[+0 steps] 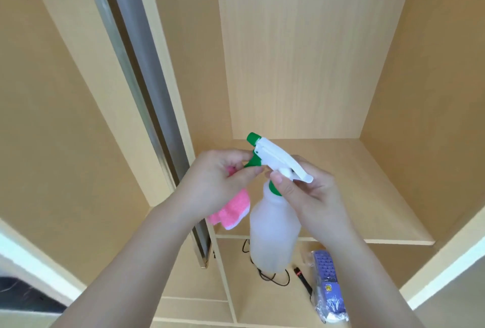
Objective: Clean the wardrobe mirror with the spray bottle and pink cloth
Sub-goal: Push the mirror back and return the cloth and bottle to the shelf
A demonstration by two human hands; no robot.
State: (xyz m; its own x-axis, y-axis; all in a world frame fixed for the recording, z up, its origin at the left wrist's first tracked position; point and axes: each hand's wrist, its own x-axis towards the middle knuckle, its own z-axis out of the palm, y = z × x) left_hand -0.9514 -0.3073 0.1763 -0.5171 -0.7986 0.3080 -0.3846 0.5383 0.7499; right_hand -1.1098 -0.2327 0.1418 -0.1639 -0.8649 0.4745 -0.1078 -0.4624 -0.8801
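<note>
While held upright, spray bottle [273, 233] in right grip [304, 191], pink cloth [231, 212] in left grip [223, 178] touching trigger.

No legible text anywhere; small yellow emblem on purple package [326, 279] unreadable.

Translucent plastic spray bottle [273, 233], fluffy pink cloth [231, 212] (matt wood wardrobe [301, 52]).
</note>
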